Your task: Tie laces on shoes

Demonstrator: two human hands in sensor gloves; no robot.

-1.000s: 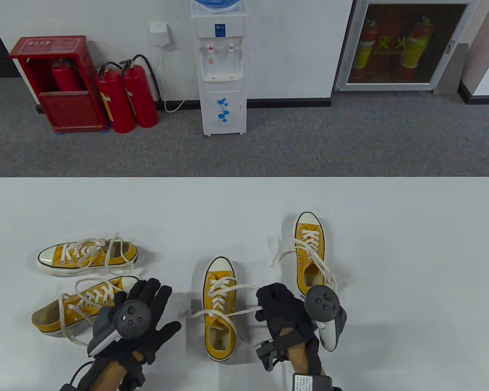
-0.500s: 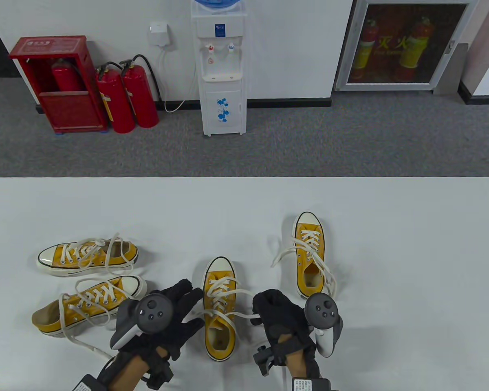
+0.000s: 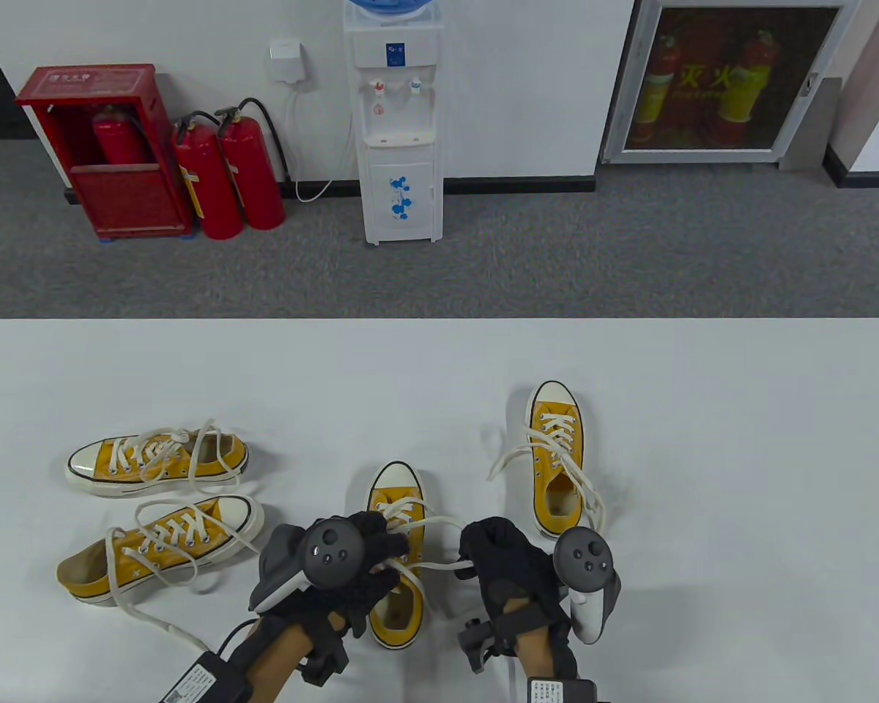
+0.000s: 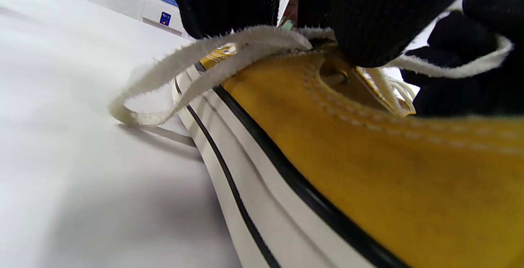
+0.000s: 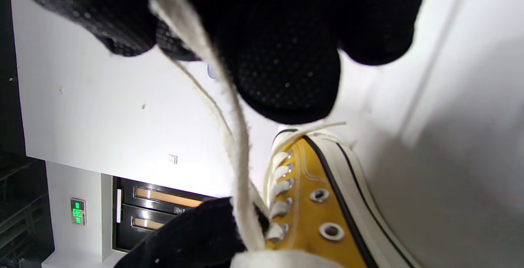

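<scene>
The middle yellow shoe (image 3: 395, 491) points away from me on the white table (image 3: 439, 381). My left hand (image 3: 381, 545) lies over its laced top, fingers curled onto its left lace (image 4: 229, 49) near the upper eyelet. A slack loop of that lace sags onto the table. Just right of the shoe, my right hand (image 3: 480, 549) pinches the other white lace (image 3: 439, 564), which runs taut from the eyelets to its fingers. In the right wrist view the lace (image 5: 231, 112) passes between my gloved fingers (image 5: 282, 67) above the shoe (image 5: 311, 206).
Two more yellow shoes (image 3: 157, 458) (image 3: 157, 545) lie on their sides at the left, one trailing a long lace (image 3: 154, 622) toward the front edge. Another shoe (image 3: 557, 454) stands behind my right hand with loose laces. Past the table's far edge stand a water dispenser and fire extinguishers.
My left hand has moved right, from beside the left shoes onto the middle shoe, and its fingers have curled onto the lace. The right hand kept its hold, barely shifting.
</scene>
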